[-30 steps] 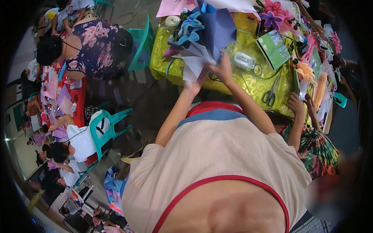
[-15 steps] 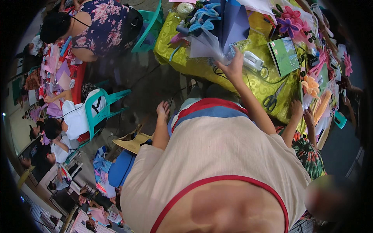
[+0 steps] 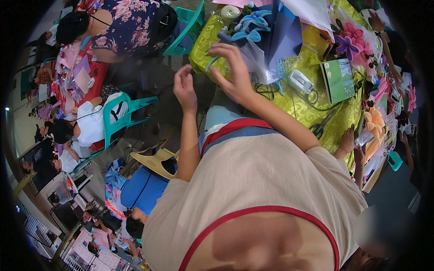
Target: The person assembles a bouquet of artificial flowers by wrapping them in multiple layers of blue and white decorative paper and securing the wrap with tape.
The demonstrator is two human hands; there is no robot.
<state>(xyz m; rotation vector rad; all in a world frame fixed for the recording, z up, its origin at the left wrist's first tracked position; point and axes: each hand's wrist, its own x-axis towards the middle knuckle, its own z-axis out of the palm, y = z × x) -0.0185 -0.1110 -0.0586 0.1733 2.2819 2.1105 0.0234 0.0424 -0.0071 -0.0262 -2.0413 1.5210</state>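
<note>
"So, how do my hands look from here?"

"Left hand (image 3: 185,92) loosely curled, right hand (image 3: 234,79) spread, neither holding anything. Just beyond, on the yellow-covered table (image 3: 294,108), lies the bouquet (image 3: 266,39). I'd judge it light, soft, easily creased; grip the gathered base (image 3: 267,74)."

"Containers?"

"Blue paper wrap (image 3: 288,40) cups fuzzy blue flowers (image 3: 253,25)."

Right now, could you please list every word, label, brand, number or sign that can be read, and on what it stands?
Green rectangular box or book: printed lettering, which I do not copy out.
White tape dispenser: no readable text.
Elsewhere: any print is too small or blurred to read.
</note>
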